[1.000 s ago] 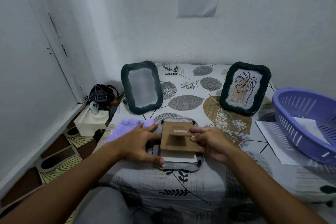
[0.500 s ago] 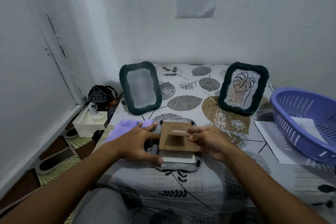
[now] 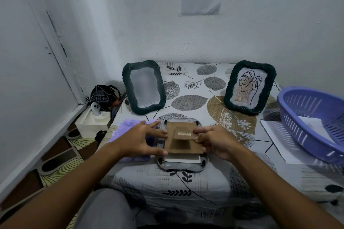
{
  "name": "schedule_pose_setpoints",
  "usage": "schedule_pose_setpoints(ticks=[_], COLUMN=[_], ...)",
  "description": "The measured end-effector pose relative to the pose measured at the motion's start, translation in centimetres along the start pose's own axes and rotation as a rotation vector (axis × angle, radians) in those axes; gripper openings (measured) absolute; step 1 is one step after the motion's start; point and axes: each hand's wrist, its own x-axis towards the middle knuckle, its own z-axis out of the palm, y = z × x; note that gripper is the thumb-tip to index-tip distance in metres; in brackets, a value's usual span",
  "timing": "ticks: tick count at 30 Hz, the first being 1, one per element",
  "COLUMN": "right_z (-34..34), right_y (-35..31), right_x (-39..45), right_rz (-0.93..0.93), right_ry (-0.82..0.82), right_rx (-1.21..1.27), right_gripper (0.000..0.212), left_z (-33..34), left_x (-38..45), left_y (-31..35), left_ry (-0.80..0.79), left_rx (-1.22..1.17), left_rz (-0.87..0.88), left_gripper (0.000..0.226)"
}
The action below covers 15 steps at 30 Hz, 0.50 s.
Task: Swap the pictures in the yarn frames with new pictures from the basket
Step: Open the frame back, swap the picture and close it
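Note:
A yarn frame [image 3: 181,166] lies face down near the bed's front edge. On it rests its brown cardboard backing [image 3: 183,146] with a fold-out stand, and a strip of white picture [image 3: 182,159] shows below the board. My left hand [image 3: 143,140] grips the board's left edge between thumb and fingers. My right hand [image 3: 214,140] pinches its right edge at the stand. Two dark green yarn frames stand at the back: the left one [image 3: 144,87] holds a blank grey sheet, the right one [image 3: 249,87] a leaf drawing. The purple basket [image 3: 305,117] at the right holds white paper.
A purple fuzzy cloth [image 3: 128,130] lies under my left hand. A white sheet [image 3: 275,139] sits beneath the basket. Left of the bed stand a white box [image 3: 91,122], a dark bag [image 3: 104,96] and a patterned floor. Walls close in at the left and back.
Both hands stay on the backing board. The board has shifted slightly on the face-down frame, and the camera has tilted a little.

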Motion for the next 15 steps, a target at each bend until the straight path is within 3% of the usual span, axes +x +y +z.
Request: schedule_pose_setpoints(ticks=[5, 11, 15], right_z=[0.2, 0.3, 0.5], right_y=[-0.5, -1.2, -1.2], right_x=[-0.4, -0.6, -0.1], right_rz=[-0.028, -0.125, -0.153], right_ry=[0.014, 0.030, 0.035], right_rx=[-0.150, -0.583, -0.738], right_gripper=[0.039, 0.036, 0.036], left_z=[0.2, 0.8, 1.2], left_x=[0.2, 0.1, 0.1], left_y=[0.0, -0.6, -0.8], left_ry=[-0.004, 0.001, 0.010], left_rx=[0.027, 0.093, 0.151], left_rz=[0.025, 0.064, 0.092], left_gripper=[0.092, 0.090, 0.093])
